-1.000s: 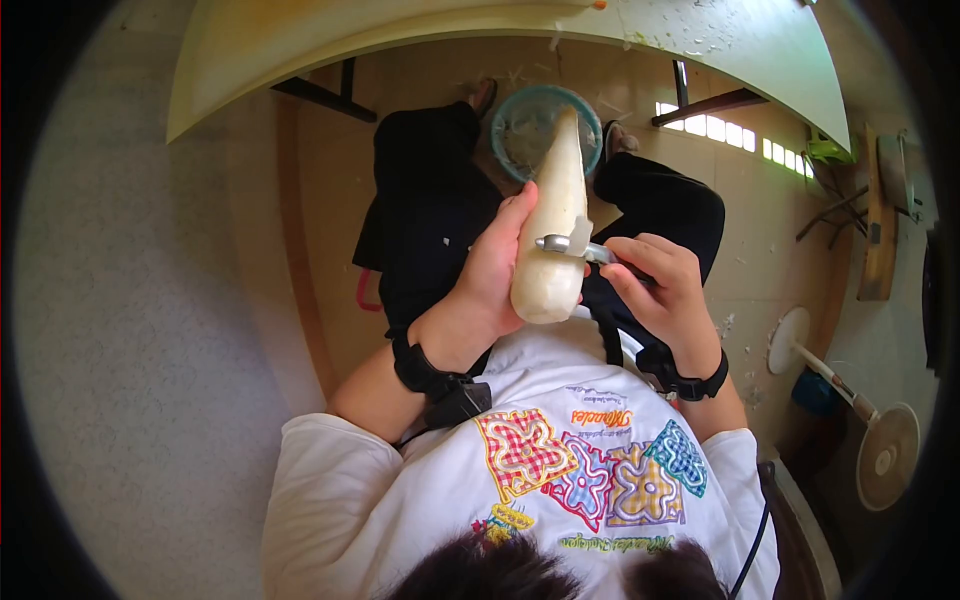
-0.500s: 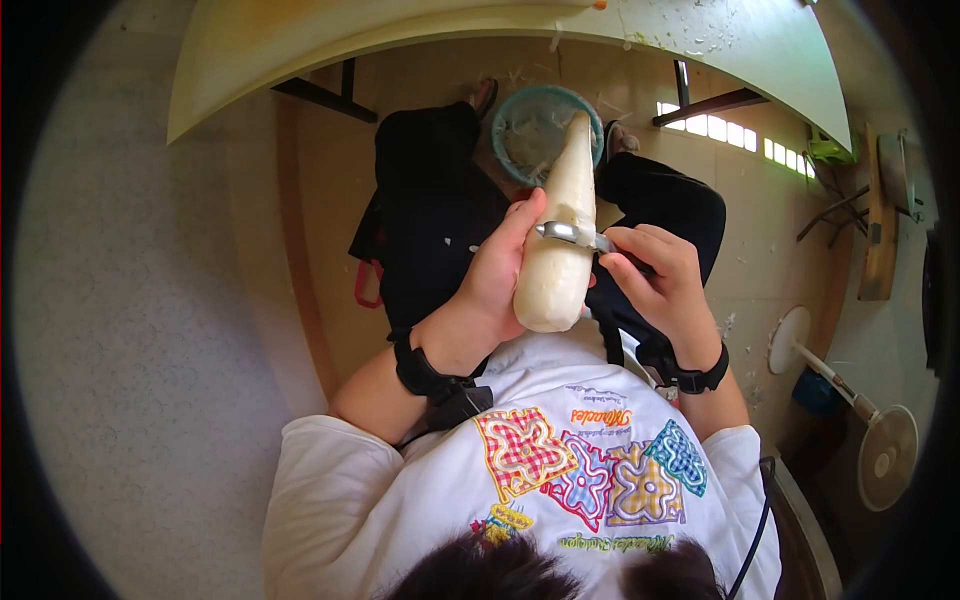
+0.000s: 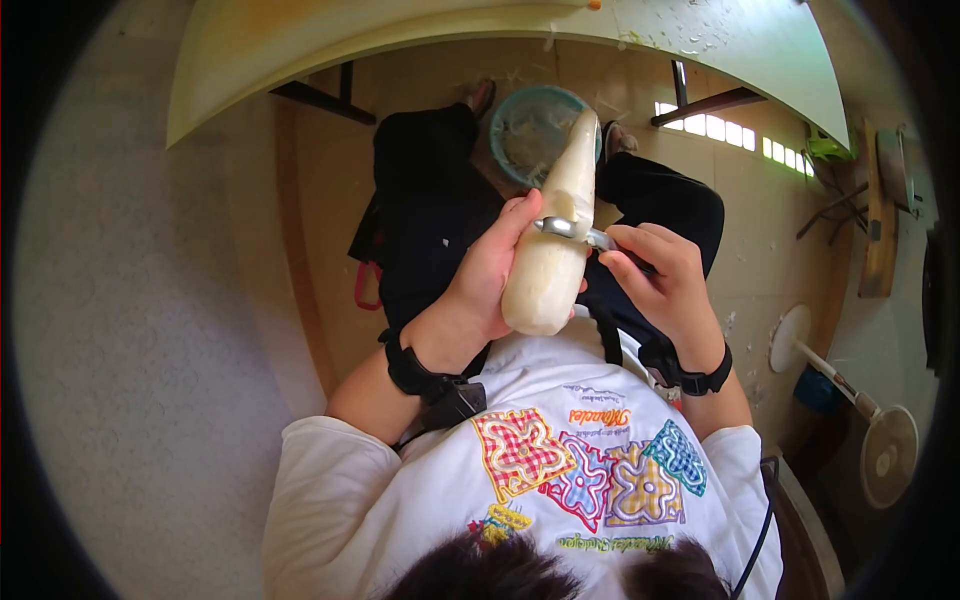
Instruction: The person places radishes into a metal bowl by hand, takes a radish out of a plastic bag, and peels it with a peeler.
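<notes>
A long white radish (image 3: 546, 285), pale and peeled-looking, lies in my left hand (image 3: 490, 265), which is closed round its side with the thumb along the top. Its thick end points toward my body and its thin tip reaches out over the basin. My right hand (image 3: 658, 262) grips the handle of a metal peeler (image 3: 562, 228). The peeler's head rests across the middle of the radish, with a bit of peel just beyond it. Part of the handle is hidden by my right fingers.
Between my feet stands a blue-green basin (image 3: 497, 150) holding pale peelings. A table (image 3: 420, 25) with scraps on it is ahead. More scraps lie on the floor. To the right are a white fan (image 3: 888, 457) and a wooden board (image 3: 880, 230); a wall (image 3: 150, 330) is at the left.
The radish has turned slightly, its thick end shifting left and its tip right. The peeler has moved a little along it, away from my body. Both hands keep their hold.
</notes>
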### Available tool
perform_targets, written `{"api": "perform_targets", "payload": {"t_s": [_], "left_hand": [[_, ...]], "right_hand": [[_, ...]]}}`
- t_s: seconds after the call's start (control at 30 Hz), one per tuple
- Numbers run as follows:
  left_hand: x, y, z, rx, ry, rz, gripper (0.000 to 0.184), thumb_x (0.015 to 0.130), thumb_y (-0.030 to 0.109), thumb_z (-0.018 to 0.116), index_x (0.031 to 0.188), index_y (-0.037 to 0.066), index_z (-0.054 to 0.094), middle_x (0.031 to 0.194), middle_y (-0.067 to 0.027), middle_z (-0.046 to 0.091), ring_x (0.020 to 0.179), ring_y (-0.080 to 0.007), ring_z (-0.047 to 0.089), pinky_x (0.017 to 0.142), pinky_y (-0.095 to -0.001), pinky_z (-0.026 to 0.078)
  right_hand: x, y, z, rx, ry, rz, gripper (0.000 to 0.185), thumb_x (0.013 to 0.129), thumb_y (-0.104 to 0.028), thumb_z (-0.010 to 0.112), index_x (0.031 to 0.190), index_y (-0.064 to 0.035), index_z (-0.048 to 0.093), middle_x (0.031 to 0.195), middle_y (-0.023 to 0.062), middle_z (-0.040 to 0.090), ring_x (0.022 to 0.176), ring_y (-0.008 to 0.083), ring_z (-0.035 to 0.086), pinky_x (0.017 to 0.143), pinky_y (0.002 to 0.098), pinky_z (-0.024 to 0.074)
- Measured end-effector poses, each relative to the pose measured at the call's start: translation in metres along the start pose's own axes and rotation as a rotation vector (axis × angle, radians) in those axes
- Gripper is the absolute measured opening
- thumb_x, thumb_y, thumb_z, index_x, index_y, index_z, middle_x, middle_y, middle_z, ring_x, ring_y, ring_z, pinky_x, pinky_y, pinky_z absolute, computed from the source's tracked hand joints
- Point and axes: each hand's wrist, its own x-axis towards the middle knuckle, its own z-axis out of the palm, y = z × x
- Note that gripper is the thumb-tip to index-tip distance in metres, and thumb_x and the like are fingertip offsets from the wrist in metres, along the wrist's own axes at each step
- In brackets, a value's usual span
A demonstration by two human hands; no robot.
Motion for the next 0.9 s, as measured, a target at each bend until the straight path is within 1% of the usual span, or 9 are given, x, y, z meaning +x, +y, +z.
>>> {"api": "perform_targets", "payload": {"t_s": [0.17, 0.23, 0.37, 0.43, 0.57, 0.67, 0.77, 0.83, 0.9], "left_hand": [[0.003, -0.005, -0.002, -0.04, -0.051, -0.03, 0.062, 0.101, 0.057, 0.041, 0.133, 0.006, 0.054, 0.107, -0.0122, 0.069, 0.078, -0.0241, 0.071, 0.057, -0.0412, 0.061], [0.005, -0.009, -0.001, -0.008, -0.007, 0.033, 0.06, 0.102, 0.057, 0.039, 0.133, 0.008, 0.054, 0.107, -0.0124, 0.069, 0.078, -0.0257, 0.071, 0.057, -0.0433, 0.061], [0.006, -0.014, -0.008, -0.096, -0.032, 0.033, 0.059, 0.102, 0.057, 0.038, 0.132, 0.009, 0.053, 0.106, -0.0131, 0.068, 0.079, -0.028, 0.072, 0.057, -0.0456, 0.06], [0.004, -0.013, -0.008, -0.067, -0.023, 0.006, 0.059, 0.102, 0.058, 0.037, 0.131, 0.008, 0.053, 0.105, -0.0139, 0.068, 0.08, -0.0297, 0.072, 0.058, -0.0471, 0.06], [0.006, -0.014, -0.006, -0.079, -0.049, -0.02, 0.059, 0.103, 0.057, 0.037, 0.13, 0.008, 0.054, 0.105, -0.0148, 0.067, 0.079, -0.0305, 0.072, 0.057, -0.0464, 0.06], [0.007, -0.017, -0.002, -0.014, 0.002, 0.015, 0.056, 0.103, 0.055, 0.036, 0.129, 0.008, 0.054, 0.104, -0.0154, 0.067, 0.077, -0.0307, 0.072, 0.056, -0.0457, 0.06], [0.005, -0.014, -0.002, -0.064, -0.037, -0.027, 0.052, 0.104, 0.053, 0.037, 0.13, 0.011, 0.052, 0.104, -0.016, 0.067, 0.077, -0.0315, 0.072, 0.055, -0.0453, 0.061], [0.002, -0.015, 0.006, 0.007, 0.026, 0.025, 0.048, 0.104, 0.052, 0.037, 0.131, 0.014, 0.05, 0.103, -0.0163, 0.067, 0.077, -0.0321, 0.072, 0.054, -0.0452, 0.061], [0.004, -0.016, 0.001, -0.003, -0.01, 0.001, 0.046, 0.104, 0.051, 0.036, 0.131, 0.016, 0.049, 0.103, -0.0165, 0.067, 0.077, -0.0323, 0.072, 0.054, -0.0451, 0.061]], "right_hand": [[-0.003, 0.001, -0.003, 0.002, 0.007, -0.004, 0.019, 0.083, -0.013, 0.077, 0.098, -0.003, 0.071, 0.069, 0.0081, 0.059, 0.056, 0.02, 0.054, 0.051, 0.0302, 0.0412], [-0.002, 0.002, -0.003, 0.015, 0.01, -0.002, 0.019, 0.083, -0.013, 0.077, 0.098, -0.003, 0.071, 0.069, 0.008, 0.059, 0.056, 0.02, 0.054, 0.051, 0.0301, 0.0412], [-0.002, 0.004, 0.001, -0.02, 0.043, -0.014, 0.019, 0.083, -0.012, 0.077, 0.098, -0.0029, 0.071, 0.069, 0.0079, 0.059, 0.056, 0.0197, 0.054, 0.051, 0.0298, 0.0412], [-0.006, 0.007, -0.002, -0.03, 0.051, -0.014, 0.018, 0.083, -0.012, 0.077, 0.098, -0.0029, 0.071, 0.069, 0.0079, 0.059, 0.056, 0.0196, 0.054, 0.051, 0.0297, 0.0412], [-0.007, 0.007, -0.002, -0.017, 0.072, 0.025, 0.019, 0.083, -0.012, 0.077, 0.098, -0.0023, 0.071, 0.07, 0.0081, 0.06, 0.056, 0.019, 0.054, 0.052, 0.0297, 0.0412], [-0.002, 0.008, -0.001, -0.025, 0.087, 0.012, 0.019, 0.083, -0.013, 0.077, 0.098, -0.0021, 0.071, 0.07, 0.0081, 0.059, 0.056, 0.0187, 0.053, 0.051, 0.0297, 0.0408], [-0.003, 0.006, -0.005, -0.046, 0.072, 0.004, 0.019, 0.083, -0.013, 0.077, 0.098, -0.002, 0.071, 0.07, 0.008, 0.059, 0.056, 0.0187, 0.053, 0.051, 0.0298, 0.0407], [-0.008, 0.005, -0.008, -0.061, 0.057, 0.015, 0.019, 0.083, -0.013, 0.077, 0.097, -0.002, 0.071, 0.07, 0.008, 0.059, 0.056, 0.0188, 0.053, 0.051, 0.0299, 0.0407], [-0.01, 0.004, -0.009, -0.058, 0.058, 0.053, 0.019, 0.083, -0.013, 0.077, 0.098, -0.002, 0.071, 0.07, 0.0083, 0.06, 0.056, 0.0192, 0.053, 0.051, 0.03, 0.041]]}}
